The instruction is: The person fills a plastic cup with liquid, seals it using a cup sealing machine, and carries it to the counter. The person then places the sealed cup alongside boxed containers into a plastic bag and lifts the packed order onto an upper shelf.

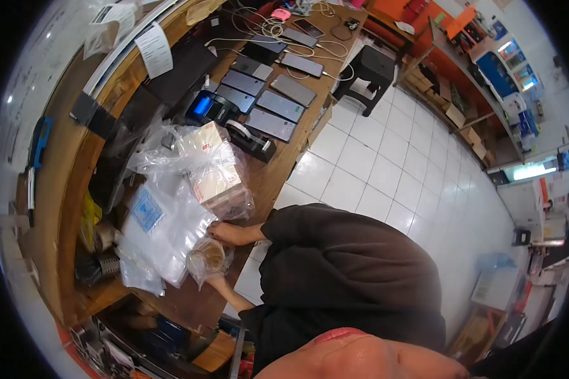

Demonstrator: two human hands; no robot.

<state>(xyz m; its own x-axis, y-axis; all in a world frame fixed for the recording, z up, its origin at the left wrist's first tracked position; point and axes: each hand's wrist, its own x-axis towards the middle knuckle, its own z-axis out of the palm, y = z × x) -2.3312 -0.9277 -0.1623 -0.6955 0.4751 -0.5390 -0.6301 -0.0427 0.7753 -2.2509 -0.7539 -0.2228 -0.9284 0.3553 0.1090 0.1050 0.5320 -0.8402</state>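
Observation:
My left hand (217,282) is at the lower side of a round, tan, see-through thing (207,258) with loose clear plastic around it, perhaps a tape roll. Its fingers are partly hidden behind the plastic, closed on it. Just above, my right hand (222,232) has its fingers curled together at the edge of a stack of clear plastic bags (171,221); what they pinch is too small to tell. The stack carries a blue printed label (147,210). Beside my right hand stands a box wrapped in clear plastic (216,170).
Past the box are a black tape dispenser (253,140) and several phones (275,106) in rows on the wooden table (278,165). White cables (272,28) tangle at the far end. A black stool (368,68) stands on the tiled floor. A wooden ledge (69,208) borders the table.

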